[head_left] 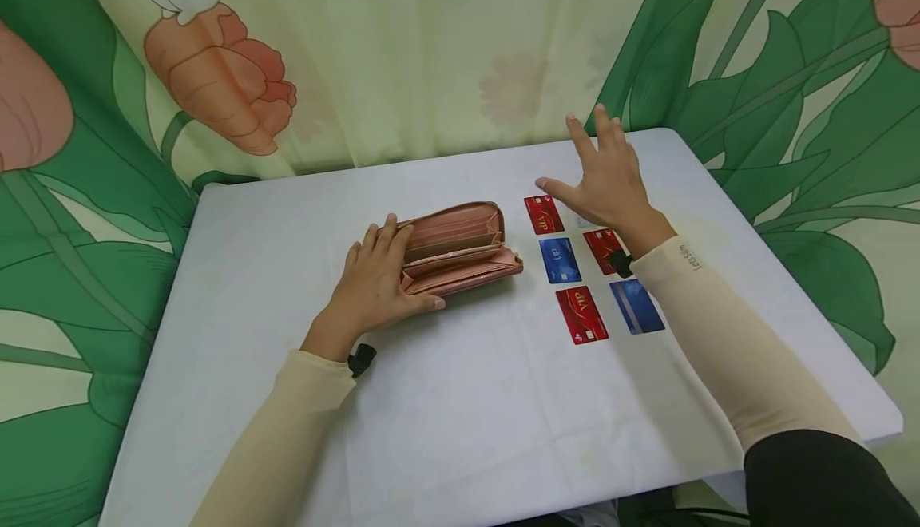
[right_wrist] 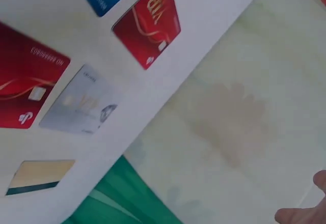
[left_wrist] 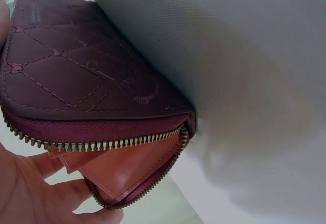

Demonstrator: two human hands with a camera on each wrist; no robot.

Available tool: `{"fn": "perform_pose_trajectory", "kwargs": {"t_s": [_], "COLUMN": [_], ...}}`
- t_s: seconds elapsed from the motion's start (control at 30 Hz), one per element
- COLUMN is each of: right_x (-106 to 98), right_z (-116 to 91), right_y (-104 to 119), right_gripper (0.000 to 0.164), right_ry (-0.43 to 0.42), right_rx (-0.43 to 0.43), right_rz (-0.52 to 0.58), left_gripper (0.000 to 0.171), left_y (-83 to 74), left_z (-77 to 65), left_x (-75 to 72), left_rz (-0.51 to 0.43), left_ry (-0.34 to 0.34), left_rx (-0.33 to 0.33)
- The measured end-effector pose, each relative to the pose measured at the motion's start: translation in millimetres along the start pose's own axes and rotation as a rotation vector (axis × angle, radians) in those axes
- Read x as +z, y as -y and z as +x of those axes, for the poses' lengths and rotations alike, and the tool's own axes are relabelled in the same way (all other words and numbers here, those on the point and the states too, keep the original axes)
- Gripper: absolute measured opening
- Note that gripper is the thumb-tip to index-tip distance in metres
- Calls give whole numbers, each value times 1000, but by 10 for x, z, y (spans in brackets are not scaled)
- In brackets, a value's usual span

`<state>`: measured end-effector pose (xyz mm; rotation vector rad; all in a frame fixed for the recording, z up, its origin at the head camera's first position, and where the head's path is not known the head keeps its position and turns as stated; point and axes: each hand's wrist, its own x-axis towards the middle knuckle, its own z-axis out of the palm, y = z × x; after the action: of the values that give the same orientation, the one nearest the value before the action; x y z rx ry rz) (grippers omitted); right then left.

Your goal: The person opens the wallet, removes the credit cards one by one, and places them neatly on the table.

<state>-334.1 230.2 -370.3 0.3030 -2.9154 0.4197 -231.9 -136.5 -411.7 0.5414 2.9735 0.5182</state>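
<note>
A pink-brown zip wallet (head_left: 454, 230) stands unzipped on the table, its inner pockets facing up. My left hand (head_left: 374, 281) grips its left end, fingers at the far side and thumb along the near edge. In the left wrist view the wallet's quilted dark cover (left_wrist: 76, 71) and toothed zip show. My right hand (head_left: 611, 184) is raised over the back cards with fingers spread, holding nothing. Below it lie a red VIP card (head_left: 544, 215) and a silver card (right_wrist: 81, 102), which the hand partly hides in the head view.
Nearer are a blue card (head_left: 560, 260), another red card (head_left: 600, 249), a red VIP card (head_left: 581, 315) and a striped blue card (head_left: 636, 307). A beige card (right_wrist: 41, 173) shows in the right wrist view. A patterned curtain (head_left: 431, 56) hangs behind the white table (head_left: 460, 415).
</note>
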Motion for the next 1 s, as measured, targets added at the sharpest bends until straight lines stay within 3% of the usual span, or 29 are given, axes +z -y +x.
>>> {"fn": "perform_pose_trajectory", "kwargs": {"t_s": [0.47,0.73,1.0], "right_x": [406,593,697], "right_z": [-239,-304,-319], "right_y": [727,941,975], "right_gripper": [119,125,123], "right_ry": [222,298,230], "right_rx": [-443,-577,-639], "right_rz": [-31,2,-59], "left_gripper": [127,127,125], "left_y": [24,44,69], "left_z": [11,13,13], "left_x": [26,33,35], "left_rz": [5,21,27], "left_ry": [-19,-18,-34], "left_rx": [-6,-1,17]}}
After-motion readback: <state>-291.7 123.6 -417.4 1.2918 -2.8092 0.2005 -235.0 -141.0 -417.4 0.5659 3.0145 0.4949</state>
